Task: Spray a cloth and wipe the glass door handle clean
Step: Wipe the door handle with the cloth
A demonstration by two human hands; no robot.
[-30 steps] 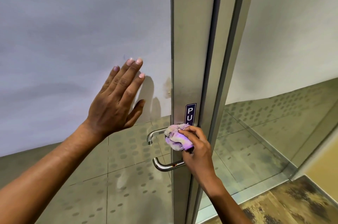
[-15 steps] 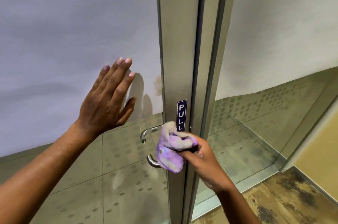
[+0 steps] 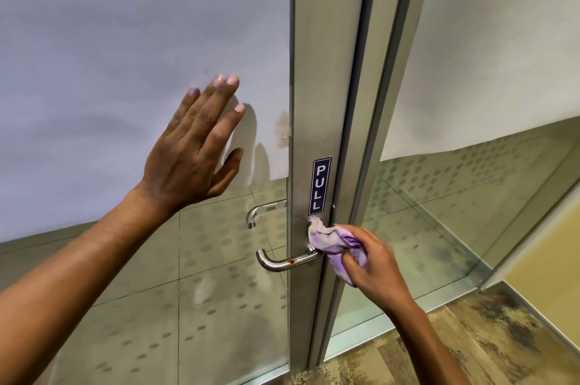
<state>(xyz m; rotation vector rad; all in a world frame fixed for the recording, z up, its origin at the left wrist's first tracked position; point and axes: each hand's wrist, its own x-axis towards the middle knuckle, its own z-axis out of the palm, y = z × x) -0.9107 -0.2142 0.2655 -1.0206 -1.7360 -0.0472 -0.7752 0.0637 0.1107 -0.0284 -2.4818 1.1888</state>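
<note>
Fingers (image 3: 351,262) of the right hand (image 3: 373,262) are curled tight around a bunched purple cloth (image 3: 332,241), which is pressed against the base of the door handle (image 3: 285,260), where the lever meets the metal door frame (image 3: 326,102). The lever itself is left uncovered; a small rust-coloured spot is noted on its shaft. The left hand (image 3: 191,152) is held flat and spread, grasping nothing, and appears braced on the frosted glass panel (image 3: 125,55) beside the frame. A blue PULL label (image 3: 320,186) is fixed to the frame just above the cloth. A second handle (image 3: 260,210) is seen through the glass, beyond the pane.

Judged step: wiping under way, only the root of the lever covered at present.

Risks noted: 
- the lever could be pushed down and the door swung if the cloth is pressed hard, since bracing is by one flat palm only; 
- the rust spot may be missed if strokes stay near the frame; 
- palm marks may be left on the glass.

Not resolved: whether the cloth is damp; no spray bottle is in view; both forearms are cut off at the picture's edge; actual palm contact with the glass cannot be confirmed.
</note>
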